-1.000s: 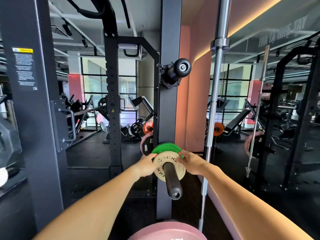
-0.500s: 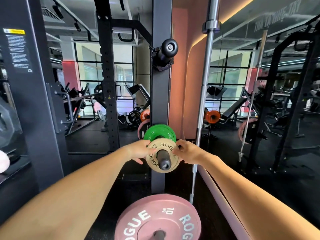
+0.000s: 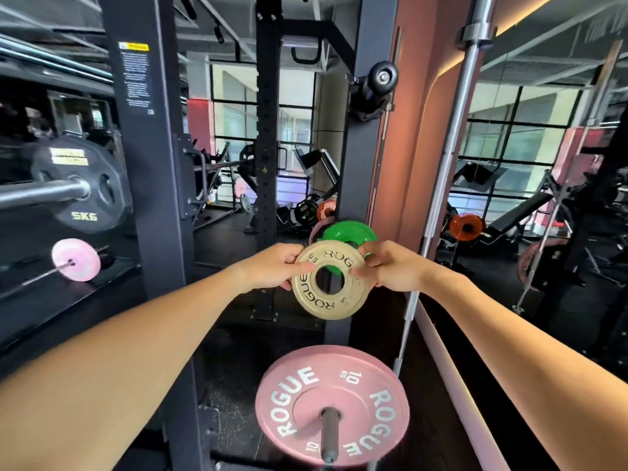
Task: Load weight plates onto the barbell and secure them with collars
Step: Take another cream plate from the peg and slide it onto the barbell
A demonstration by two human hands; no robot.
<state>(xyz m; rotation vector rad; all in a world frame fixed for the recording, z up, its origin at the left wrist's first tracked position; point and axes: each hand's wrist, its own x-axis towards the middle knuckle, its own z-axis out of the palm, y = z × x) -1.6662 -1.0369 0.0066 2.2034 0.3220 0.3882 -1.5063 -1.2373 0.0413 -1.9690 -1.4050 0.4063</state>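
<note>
A small tan 0.5 kg plate (image 3: 328, 302) marked ROGUE is held up in front of a rack post, free of any peg. My left hand (image 3: 275, 268) grips its left rim and my right hand (image 3: 385, 266) pinches its right rim. Behind it a green plate (image 3: 346, 231) stays on the rack's storage peg. At the far left, the barbell sleeve (image 3: 51, 193) carries a black 5 kg plate (image 3: 88, 202).
A pink 10 kg plate (image 3: 367, 396) hangs on a lower storage peg below my hands. A dark rack upright (image 3: 153, 164) stands at left, an empty black peg (image 3: 377, 83) above. A vertical steel bar (image 3: 452, 158) stands before the mirrored wall at right.
The tan plate has slid off the end of the storage peg toward me; both hands now hold it free in the air. The view has turned left, showing the loaded barbell sleeve.
</note>
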